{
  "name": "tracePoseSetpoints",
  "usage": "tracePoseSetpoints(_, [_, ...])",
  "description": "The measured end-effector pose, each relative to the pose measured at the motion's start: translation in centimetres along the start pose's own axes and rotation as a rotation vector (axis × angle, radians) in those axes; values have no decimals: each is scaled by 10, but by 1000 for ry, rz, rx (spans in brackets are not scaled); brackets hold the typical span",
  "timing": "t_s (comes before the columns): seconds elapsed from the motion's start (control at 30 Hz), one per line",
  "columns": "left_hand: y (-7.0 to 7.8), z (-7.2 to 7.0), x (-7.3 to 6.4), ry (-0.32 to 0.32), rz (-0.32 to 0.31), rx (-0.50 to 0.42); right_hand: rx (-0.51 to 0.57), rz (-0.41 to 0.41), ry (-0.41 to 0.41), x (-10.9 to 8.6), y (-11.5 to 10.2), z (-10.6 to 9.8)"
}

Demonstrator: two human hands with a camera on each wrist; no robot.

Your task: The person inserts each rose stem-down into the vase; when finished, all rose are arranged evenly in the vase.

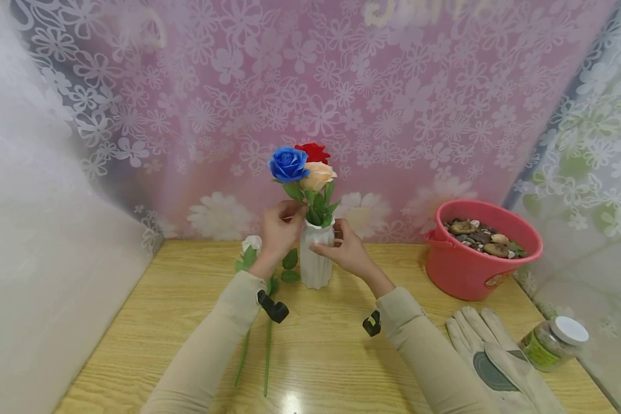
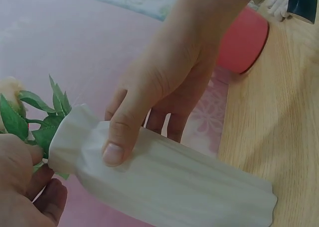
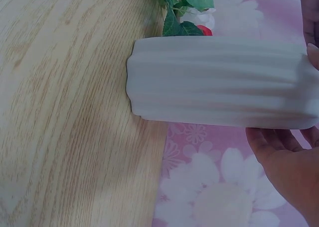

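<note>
A white ribbed vase (image 1: 317, 259) stands upright on the wooden table, holding a blue rose (image 1: 288, 165), a red rose (image 1: 314, 152) and a peach rose (image 1: 318, 176). My right hand (image 1: 347, 250) grips the vase from the right, its thumb (image 2: 115, 150) on the near side below the rim. At the mouth's left side, my left hand (image 1: 282, 231) has curled fingers and pinches among the leaves under the blue rose; the stem there is hidden. Left of the vase lies a white rose (image 1: 252, 243), and a bit of red bloom (image 3: 204, 30) shows beside it.
Two green stems (image 1: 267, 356) reach toward the table's front. On the right stand a red bucket (image 1: 460, 270) of stones and a white-lidded jar (image 1: 554, 344). Pale work gloves (image 1: 502, 362) lie beside the jar. A flowered pink curtain (image 1: 393, 126) hangs behind the table.
</note>
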State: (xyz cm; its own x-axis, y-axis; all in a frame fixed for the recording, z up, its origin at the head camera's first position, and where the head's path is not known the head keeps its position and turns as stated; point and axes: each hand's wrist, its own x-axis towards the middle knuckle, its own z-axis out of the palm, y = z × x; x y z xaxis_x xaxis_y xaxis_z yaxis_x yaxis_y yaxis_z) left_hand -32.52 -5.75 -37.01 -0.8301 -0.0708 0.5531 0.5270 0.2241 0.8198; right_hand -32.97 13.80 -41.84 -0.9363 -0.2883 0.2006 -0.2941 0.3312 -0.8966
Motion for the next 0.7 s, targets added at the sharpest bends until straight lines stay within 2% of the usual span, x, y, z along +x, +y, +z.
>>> tracePoseSetpoints(0.2, [2, 1, 0, -42, -28, 36, -12, 20, -1, 0, 0, -1])
tracePoseSetpoints(0.37, [2, 1, 2, -46, -52, 49, -13, 9, 5, -1, -1, -1])
tracePoseSetpoints(0.47, [2, -1, 4, -28, -64, 29, -14, 4, 10, -1, 0, 0])
tracePoseSetpoints(0.57, [1, -4, 7, 3, -51, 8, -24, 5, 11, -1, 1, 0])
tracePoseSetpoints(0.7, [3, -7, 12, 56, 4, 12, -33, 4, 15, -1, 0, -1])
